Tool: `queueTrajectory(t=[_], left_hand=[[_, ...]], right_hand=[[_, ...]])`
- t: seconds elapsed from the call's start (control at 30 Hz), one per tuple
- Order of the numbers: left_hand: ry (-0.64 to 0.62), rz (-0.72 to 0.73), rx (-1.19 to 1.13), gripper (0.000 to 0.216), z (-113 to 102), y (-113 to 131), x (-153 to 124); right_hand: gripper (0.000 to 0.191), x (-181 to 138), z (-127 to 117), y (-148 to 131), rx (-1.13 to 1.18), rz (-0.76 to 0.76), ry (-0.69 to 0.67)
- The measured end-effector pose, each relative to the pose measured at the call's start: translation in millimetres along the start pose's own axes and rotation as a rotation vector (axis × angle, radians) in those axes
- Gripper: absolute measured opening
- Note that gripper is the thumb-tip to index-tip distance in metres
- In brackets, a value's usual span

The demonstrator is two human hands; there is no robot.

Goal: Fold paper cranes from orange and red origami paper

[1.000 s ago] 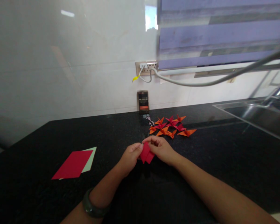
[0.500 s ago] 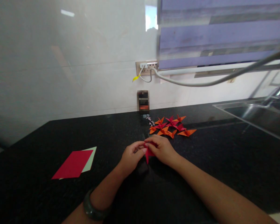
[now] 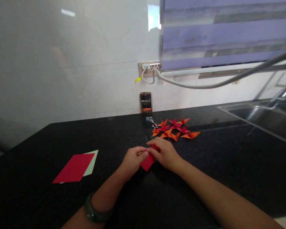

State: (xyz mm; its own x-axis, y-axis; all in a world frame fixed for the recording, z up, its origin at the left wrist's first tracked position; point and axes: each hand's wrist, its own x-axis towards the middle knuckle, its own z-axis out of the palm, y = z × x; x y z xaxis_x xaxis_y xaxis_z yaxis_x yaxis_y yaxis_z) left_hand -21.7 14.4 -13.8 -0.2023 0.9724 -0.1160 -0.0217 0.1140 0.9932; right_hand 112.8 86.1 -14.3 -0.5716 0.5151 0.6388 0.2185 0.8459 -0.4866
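Note:
Both of my hands meet over a small folded red paper just above the black countertop. My left hand pinches its left side with thumb and fingertips. My right hand covers the paper's upper right part and grips it. Only the paper's lower corner shows between the hands. A dark bangle sits on my left wrist.
A flat red sheet lies on a pale sheet at the left. Several folded orange and red paper figures lie beyond my hands. A small dark device leans on the wall. A steel sink is at right.
The folded red paper was turned and brought lower between my hands; less of it shows than a second ago. Both hands stayed close together in the same spot.

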Motion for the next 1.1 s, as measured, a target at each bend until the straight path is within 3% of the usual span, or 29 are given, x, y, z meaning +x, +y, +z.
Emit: queueTrajectory(t=[0.13,0.27,0.5,0.73,0.93,1.1], left_hand=[[0.041,-0.005,-0.031,0.018,-1,-1,1],[0.035,0.010,-0.071,0.022,-4,-6,4],[-0.058,-0.028,-0.133,0.026,-5,-8,4],[-0.093,-0.078,-0.324,0.020,-5,-4,3],[-0.048,-0.128,-0.418,0.018,-7,-1,3],[-0.098,-0.115,-0.430,0.020,-8,-2,4]], right_hand=[[0.018,2,1,0,0.064,0.148,0.060],[0.010,3,1,1,0.104,0.228,0.045],[0.016,2,1,4,0.155,0.087,0.033],[0.030,3,-5,8,0.162,-0.122,-0.091],[0.033,3,-8,9,0.226,-0.171,-0.151],[0.034,1,-10,6,0.161,-0.212,-0.210]])
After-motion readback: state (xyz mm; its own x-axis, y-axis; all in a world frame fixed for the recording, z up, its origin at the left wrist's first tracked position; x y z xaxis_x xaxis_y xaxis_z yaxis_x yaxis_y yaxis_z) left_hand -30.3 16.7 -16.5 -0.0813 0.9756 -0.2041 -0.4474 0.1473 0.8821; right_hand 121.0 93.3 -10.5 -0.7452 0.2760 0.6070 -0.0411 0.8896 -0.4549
